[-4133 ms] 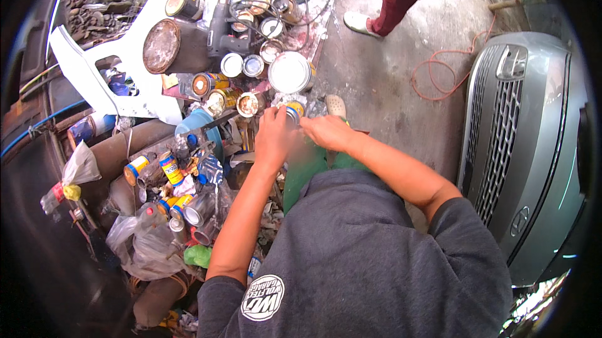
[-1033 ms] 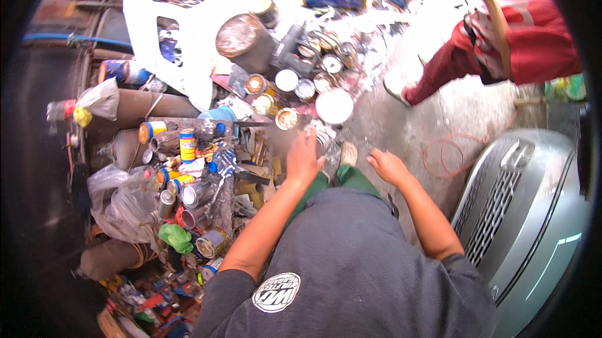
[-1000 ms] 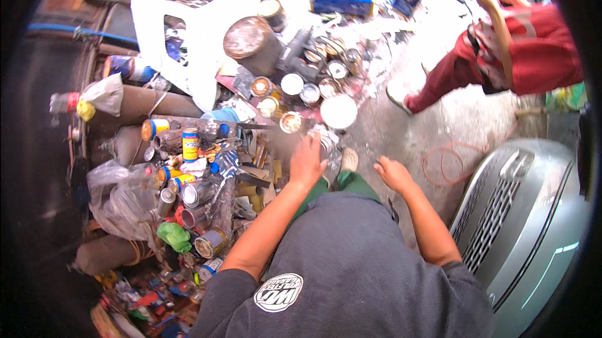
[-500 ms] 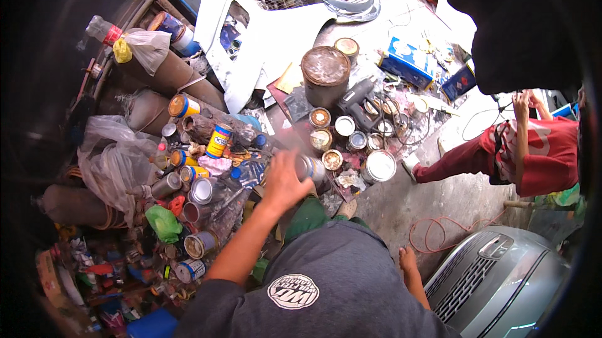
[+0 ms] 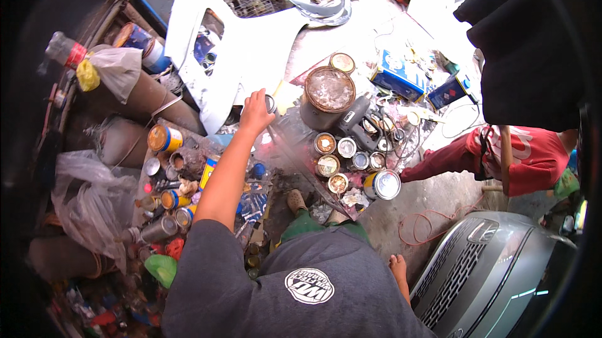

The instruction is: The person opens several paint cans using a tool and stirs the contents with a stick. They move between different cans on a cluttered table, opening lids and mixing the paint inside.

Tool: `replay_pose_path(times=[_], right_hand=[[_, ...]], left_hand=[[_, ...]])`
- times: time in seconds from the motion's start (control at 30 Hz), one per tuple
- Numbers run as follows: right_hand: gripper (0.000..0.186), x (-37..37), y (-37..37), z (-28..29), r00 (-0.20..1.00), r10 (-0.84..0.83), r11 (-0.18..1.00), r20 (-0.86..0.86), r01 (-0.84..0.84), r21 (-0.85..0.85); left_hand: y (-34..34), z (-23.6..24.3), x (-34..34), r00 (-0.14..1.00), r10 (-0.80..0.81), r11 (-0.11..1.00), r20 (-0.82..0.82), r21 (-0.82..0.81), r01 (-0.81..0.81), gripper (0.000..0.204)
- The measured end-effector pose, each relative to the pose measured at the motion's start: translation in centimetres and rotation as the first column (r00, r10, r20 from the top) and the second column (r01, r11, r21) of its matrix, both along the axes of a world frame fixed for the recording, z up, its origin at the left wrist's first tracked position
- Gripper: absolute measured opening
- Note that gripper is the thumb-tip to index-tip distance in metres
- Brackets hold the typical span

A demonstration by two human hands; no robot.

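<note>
My left arm reaches up over the clutter, and my left hand (image 5: 257,112) grips a small can (image 5: 271,103) near the white car body panel (image 5: 244,43) and the large rusty-lidded drum (image 5: 326,103). A group of small open tins (image 5: 325,163) stands below the drum, beside a black heat gun or similar tool (image 5: 352,118) and its cord. A wider can with a silver lid (image 5: 387,184) sits at their right. My right hand (image 5: 397,267) hangs low at my side with fingers apart and nothing visible in it.
Piled cans, bags and pipes (image 5: 100,194) fill the left. A person in red (image 5: 536,162) is at the right, above a grey car bumper (image 5: 476,275) and a coiled orange cord (image 5: 423,225) on concrete. Blue boxy containers (image 5: 399,79) lie at the back; dark cloth (image 5: 520,43) hangs upper right.
My left hand has moved from beside my legs up toward the white panel, carrying a can. My right hand has let go and dropped to my side. The view has swung round.
</note>
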State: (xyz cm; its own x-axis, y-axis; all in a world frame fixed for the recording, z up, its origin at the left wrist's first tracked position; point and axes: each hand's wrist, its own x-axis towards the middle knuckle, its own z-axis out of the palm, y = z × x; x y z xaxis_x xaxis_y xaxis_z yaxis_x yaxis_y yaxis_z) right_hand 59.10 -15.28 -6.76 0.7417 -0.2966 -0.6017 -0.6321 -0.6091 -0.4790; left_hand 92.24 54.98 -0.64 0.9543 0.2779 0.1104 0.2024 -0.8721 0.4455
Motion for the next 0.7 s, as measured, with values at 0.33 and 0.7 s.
replay_pose_path(times=[0.33, 0.7], right_hand=[[0.026, -7.7, 5.1, 0.7, 0.987, -0.143, 0.989, -0.077, 0.144, 0.013], [0.035, -1.2, 6.5, 1.9, 0.987, -0.074, 0.989, -0.146, 0.054, -0.136]], left_hand=[[2.1, -4.6, 4.4, 0.976, -0.184, 0.983, -0.116, -0.021, 0.183, 0.093], [2.6, -4.7, 2.8, 0.968, -0.184, 0.983, -0.173, -0.054, 0.177, 0.115]])
